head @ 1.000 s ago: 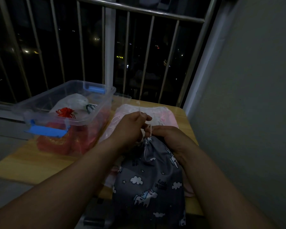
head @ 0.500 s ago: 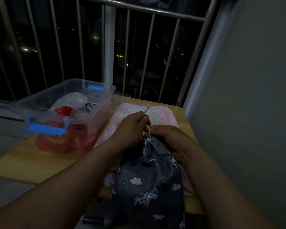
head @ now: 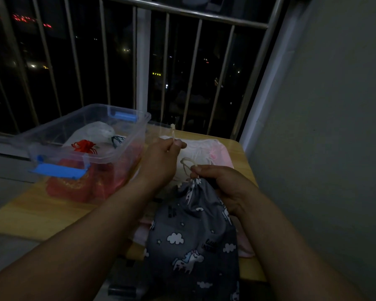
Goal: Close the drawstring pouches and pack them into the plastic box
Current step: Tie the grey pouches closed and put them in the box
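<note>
Grey cotton drawstring pouch w/ unicorn and cloud print [head: 191, 242] sits at 6 o'clock, lower part hanging over the near edge of the light wooden table [head: 37, 213], mouth already bunched tight at top. Cream drawstring cord [head: 186, 165] runs from the gathered neck in a loop up toward 11 o'clock. Left hand [head: 161, 161] is closed, pinching the cord's knotted end so the pull goes away from the neck. Right hand [head: 224, 187] is clamped round the neck, prob. to anchor the fabric while the cord slides. Looks like the cinch is nearly done; packing not yet.

Under and behind the pouch, at 12 to 1 o'clock, lie flat pale pink fabric pouches [head: 217, 153], apparently waiting their turn. At 9–10 o'clock stands the clear plastic box w/ blue latches [head: 126, 146], lid off, w/ white and red pouches already inside. Metal balcony railing [head: 182, 61] beyond, dark outside.
</note>
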Available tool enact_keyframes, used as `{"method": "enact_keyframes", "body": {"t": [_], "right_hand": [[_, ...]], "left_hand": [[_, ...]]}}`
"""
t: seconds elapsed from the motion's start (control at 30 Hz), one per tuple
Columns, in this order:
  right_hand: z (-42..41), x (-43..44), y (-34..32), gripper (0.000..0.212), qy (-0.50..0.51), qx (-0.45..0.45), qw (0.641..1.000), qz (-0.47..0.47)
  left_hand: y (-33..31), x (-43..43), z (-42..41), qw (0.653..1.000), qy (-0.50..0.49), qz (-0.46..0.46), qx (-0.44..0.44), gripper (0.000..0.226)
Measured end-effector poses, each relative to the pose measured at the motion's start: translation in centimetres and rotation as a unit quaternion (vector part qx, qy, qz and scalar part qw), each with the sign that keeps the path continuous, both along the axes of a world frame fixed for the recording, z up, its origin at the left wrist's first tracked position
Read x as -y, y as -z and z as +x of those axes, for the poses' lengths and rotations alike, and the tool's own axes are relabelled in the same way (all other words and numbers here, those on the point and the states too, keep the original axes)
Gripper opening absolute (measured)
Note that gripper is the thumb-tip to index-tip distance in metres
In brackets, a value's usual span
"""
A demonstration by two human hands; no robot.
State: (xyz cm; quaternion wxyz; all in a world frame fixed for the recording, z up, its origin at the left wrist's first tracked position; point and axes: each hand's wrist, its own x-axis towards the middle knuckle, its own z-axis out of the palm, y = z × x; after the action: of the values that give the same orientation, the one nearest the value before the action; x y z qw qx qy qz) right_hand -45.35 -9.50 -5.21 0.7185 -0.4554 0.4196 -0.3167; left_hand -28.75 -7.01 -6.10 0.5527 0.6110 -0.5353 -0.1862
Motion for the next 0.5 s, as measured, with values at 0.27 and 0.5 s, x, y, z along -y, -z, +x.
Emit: {"method": "enact_keyframes", "body": {"t": [0.27,0.5], "right_hand": [[0.2,-0.6,-0.1,0.012,-0.018,-0.073,0.993,-0.093],[-0.2,-0.7,-0.1,0.023,-0.051,-0.089,0.986,-0.13]], "left_hand": [[-2.6,-0.4,-0.6,0.955,0.107,0.053,-0.272,0.03],[-2.1,-0.5,-1.0,0.949,0.148,0.067,-0.27,0.03]]}}
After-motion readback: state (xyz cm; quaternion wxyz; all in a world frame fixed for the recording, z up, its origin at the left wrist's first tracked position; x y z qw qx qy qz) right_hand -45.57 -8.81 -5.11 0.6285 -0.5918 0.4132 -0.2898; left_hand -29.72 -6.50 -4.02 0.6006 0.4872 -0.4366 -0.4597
